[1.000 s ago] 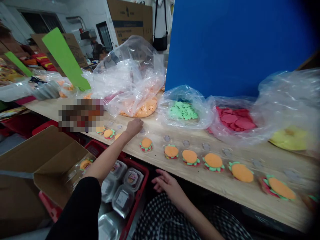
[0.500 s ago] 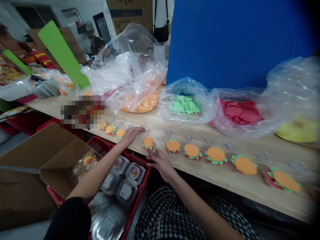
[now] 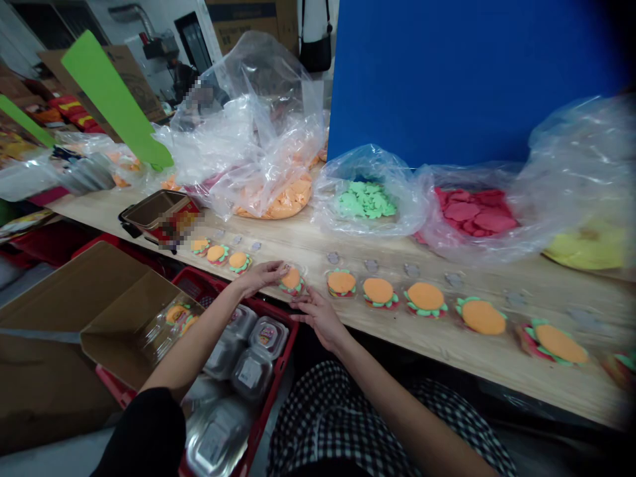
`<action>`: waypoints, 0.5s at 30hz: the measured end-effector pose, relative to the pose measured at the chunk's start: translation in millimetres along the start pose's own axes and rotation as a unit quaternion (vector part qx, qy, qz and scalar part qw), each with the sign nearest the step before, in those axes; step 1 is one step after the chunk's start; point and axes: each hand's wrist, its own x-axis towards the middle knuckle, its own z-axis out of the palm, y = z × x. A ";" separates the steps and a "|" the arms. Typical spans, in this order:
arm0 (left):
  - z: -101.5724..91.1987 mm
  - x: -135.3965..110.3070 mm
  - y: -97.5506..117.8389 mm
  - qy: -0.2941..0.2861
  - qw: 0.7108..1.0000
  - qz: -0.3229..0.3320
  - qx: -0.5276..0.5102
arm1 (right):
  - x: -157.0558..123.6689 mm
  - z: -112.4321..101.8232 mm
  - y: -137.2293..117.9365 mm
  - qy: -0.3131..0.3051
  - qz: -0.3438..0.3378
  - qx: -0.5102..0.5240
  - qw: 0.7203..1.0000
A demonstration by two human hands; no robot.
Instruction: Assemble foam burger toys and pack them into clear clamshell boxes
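Note:
A toy burger (image 3: 291, 281) with an orange bun and green and red layers lies in a clear plastic case at the table's front edge, between my hands. My left hand (image 3: 262, 275) is at the case's far left edge, fingertips drawn together against it. At its near right side is my right hand (image 3: 320, 317), palm up, fingers apart, thumb close to the rim. Whether the right fingers touch the case is hard to see. More burgers line the edge, such as one on the right (image 3: 341, 283) and one on the left (image 3: 239, 261). Small grey pieces (image 3: 371, 265) lie behind them.
Behind stand plastic bags of orange pieces (image 3: 278, 197), green pieces (image 3: 368, 199) and red pieces (image 3: 477, 212), below a blue panel (image 3: 437, 79). Left are a brown-and-red box (image 3: 159, 215), an open carton (image 3: 116, 311) and a red crate (image 3: 285, 358) of clear packs. A person sits far back.
My left hand has gone from stretched flat to fingertips together at the burger's case. The right hand stays beside it. The view has shifted slightly.

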 end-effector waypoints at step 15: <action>46.9 -53.5 12.2 -0.024 0.988 -0.024 -0.150 | -41.3 -4.9 -20.2 -0.049 -0.010 -0.035 0.998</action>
